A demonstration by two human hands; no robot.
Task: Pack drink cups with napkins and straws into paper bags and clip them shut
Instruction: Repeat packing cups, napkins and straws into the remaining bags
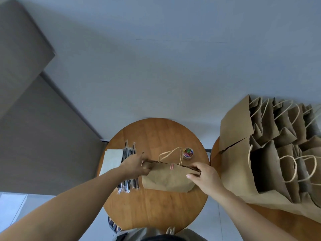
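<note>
Pinching opposite ends of the paper bag (166,179), left hand (137,165) and right hand (205,174) grip it, contents hidden.

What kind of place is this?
Probably a takeaway packing station, maybe a cafe corner: round wooden table with wrapped straws, a tub of paper clips, rows of paper bags alongside.

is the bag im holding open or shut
Shut: top edges of the paper bag lie flat together with a red paper clip over them; left hand and right hand pinch the ends.

Pale blue-grey wall (156,66), grey panels (34,119) at left, round wooden table (156,206), pale tiled floor (218,221)
</note>
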